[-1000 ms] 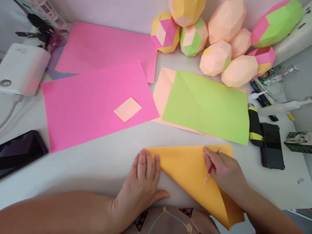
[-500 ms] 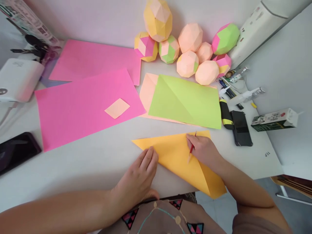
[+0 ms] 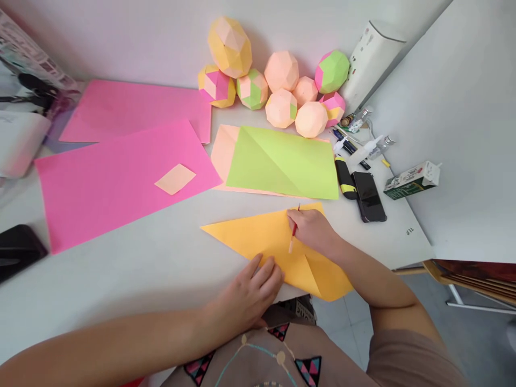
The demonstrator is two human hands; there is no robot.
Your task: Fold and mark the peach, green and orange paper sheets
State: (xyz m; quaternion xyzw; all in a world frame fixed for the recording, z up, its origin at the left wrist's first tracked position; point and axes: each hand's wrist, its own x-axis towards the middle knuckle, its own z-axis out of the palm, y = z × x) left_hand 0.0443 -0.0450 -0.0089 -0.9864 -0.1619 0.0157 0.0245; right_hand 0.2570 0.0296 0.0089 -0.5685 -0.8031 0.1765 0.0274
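A folded sheet of orange-yellow paper (image 3: 242, 234) lies at the front edge of the table, its pointed corner to the left and its lower right part bent up and reaching over the edge. The fingers of my left hand (image 3: 258, 285) rest on its slanting near edge, fairly straight; the thumb is mostly hidden. My right hand (image 3: 314, 228) is closed around a red pencil (image 3: 294, 230), with the fingertips against the paper's upper edge. Below the fingers, the pencil's pale end points down toward me.
Pink sheets (image 3: 100, 183) lie left, one bearing a peach paper diamond (image 3: 175, 179). Behind the orange paper is a green sheet (image 3: 290, 161) over peach paper. Several faceted paper balls (image 3: 282, 71) stand against the wall. A phone (image 3: 368, 196) and a carton (image 3: 413, 180) are at right.
My left hand has slid rightward along the near edge of the orange paper. My right hand stays near the upper edge with the pencil. The whole view has shifted.
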